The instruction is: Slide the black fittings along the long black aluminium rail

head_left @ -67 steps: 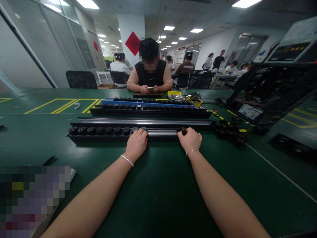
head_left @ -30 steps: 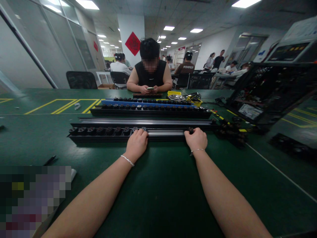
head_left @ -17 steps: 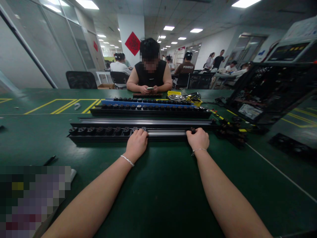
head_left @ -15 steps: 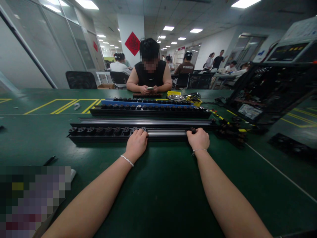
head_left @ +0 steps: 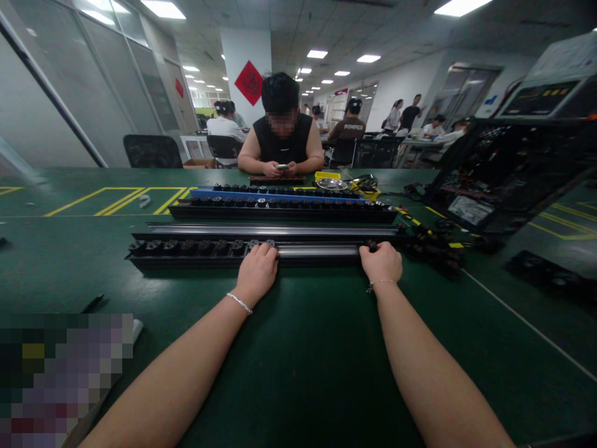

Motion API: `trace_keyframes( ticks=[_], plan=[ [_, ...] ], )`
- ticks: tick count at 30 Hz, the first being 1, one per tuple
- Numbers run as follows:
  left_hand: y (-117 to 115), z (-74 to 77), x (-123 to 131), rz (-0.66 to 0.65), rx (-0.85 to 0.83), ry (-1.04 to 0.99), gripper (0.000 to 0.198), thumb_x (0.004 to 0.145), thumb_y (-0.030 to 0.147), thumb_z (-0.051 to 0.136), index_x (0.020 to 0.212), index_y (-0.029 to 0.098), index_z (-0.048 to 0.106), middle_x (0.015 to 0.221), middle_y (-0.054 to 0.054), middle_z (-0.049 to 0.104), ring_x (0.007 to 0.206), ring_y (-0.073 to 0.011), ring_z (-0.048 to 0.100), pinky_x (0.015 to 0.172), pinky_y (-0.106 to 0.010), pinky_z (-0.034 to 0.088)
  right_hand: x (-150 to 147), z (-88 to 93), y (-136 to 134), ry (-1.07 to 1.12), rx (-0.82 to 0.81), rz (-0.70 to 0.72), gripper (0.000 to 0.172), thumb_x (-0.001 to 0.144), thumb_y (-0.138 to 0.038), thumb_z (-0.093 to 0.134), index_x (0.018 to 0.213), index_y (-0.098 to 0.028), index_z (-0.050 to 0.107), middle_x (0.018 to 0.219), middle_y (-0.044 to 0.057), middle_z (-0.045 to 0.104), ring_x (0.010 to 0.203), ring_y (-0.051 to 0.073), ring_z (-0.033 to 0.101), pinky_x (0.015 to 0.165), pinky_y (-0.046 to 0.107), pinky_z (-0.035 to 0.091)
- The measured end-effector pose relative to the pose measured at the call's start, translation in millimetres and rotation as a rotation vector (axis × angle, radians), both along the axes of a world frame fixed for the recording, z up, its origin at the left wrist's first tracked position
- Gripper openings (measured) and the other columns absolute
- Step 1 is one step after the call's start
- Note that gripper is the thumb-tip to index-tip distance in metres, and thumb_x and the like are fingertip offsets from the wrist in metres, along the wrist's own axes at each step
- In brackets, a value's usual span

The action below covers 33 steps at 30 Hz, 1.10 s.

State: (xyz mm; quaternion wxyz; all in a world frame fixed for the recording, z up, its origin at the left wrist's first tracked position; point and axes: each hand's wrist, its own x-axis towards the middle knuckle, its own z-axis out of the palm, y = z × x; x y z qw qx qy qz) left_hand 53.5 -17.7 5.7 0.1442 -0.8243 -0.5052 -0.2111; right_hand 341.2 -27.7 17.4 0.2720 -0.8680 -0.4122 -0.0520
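A long black track rail (head_left: 317, 260) with a silver strip along its length lies across the table before me. Round black socket-like pieces (head_left: 205, 247) sit in a row on its left half. My left hand (head_left: 259, 267) is closed around the rail near its middle, at the end of that row; its fingertips are partly hidden. At the rail's right end my right hand (head_left: 383, 261) is closed on one small round black piece (head_left: 372, 246), which the fingers partly cover.
Behind lie a second silver-faced rail (head_left: 275, 229), a black rail with more round pieces (head_left: 280, 213) and a blue rail (head_left: 200, 192). Dark parts (head_left: 436, 246) are heaped at right, near an open black case (head_left: 494, 168). A person (head_left: 282, 140) sits opposite holding a phone.
My right hand has slid a little to the right along the rail with the small round black piece. My left hand stays in place.
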Motion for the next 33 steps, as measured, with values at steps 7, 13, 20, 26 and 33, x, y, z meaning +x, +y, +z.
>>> trace_keyframes(
  ticks=[7, 13, 20, 26, 33],
  plan=[
    [0.2, -0.1, 0.2, 0.003, 0.013, 0.002, 0.013, 0.084, 0.019, 0.049, 0.092, 0.019, 0.059, 0.094, -0.008, 0.058, 0.089, -0.0232, 0.051, 0.079, -0.035, 0.045, 23.1, -2.4, -3.4, 0.012, 0.067, -0.093, 0.041, 0.073, -0.040, 0.047, 0.099, -0.011, 0.062, 0.095, 0.017, 0.064, 0.094, 0.030, 0.055, 0.079, 0.039, 0.042],
    [0.1, -0.3, -0.1, 0.000, 0.002, -0.016, 0.014, 0.084, 0.019, 0.049, 0.093, 0.020, 0.060, 0.095, -0.008, 0.058, 0.089, -0.0235, 0.051, 0.078, -0.035, 0.045, 73.6, -2.0, -20.3, 0.072, 0.040, -0.225, 0.045, 0.071, -0.042, 0.050, 0.103, -0.013, 0.064, 0.104, 0.020, 0.061, 0.100, 0.035, 0.054, 0.079, 0.046, 0.044],
    [-0.8, -0.8, -0.4, -0.004, 0.013, -0.035, 0.015, 0.084, 0.019, 0.048, 0.093, 0.020, 0.060, 0.094, -0.008, 0.059, 0.090, -0.0239, 0.051, 0.080, -0.036, 0.045, 114.8, -16.3, -30.3, 0.160, 0.005, -0.396, 0.056, 0.063, -0.047, 0.057, 0.107, -0.013, 0.063, 0.117, 0.027, 0.051, 0.111, 0.044, 0.044, 0.082, 0.059, 0.039],
    [-1.5, -0.7, 0.0, -0.008, 0.024, -0.076, 0.018, 0.084, 0.017, 0.046, 0.097, 0.020, 0.058, 0.094, -0.008, 0.060, 0.090, -0.0233, 0.052, 0.082, -0.035, 0.045, 109.7, -17.6, -30.4, 0.112, 0.048, -0.489, 0.062, 0.061, -0.041, 0.060, 0.116, -0.012, 0.057, 0.126, 0.026, 0.045, 0.116, 0.042, 0.039, 0.087, 0.057, 0.039],
    [-0.8, -0.4, 1.0, 0.025, -0.014, -0.188, 0.017, 0.079, 0.012, 0.045, 0.085, 0.022, 0.057, 0.087, -0.006, 0.061, 0.087, -0.0220, 0.053, 0.081, -0.035, 0.045, 44.6, 0.2, -13.6, -0.177, 0.212, -0.022, 0.042, 0.073, -0.026, 0.050, 0.112, -0.012, 0.056, 0.118, 0.018, 0.051, 0.114, 0.031, 0.040, 0.093, 0.045, 0.034]
  ],
)
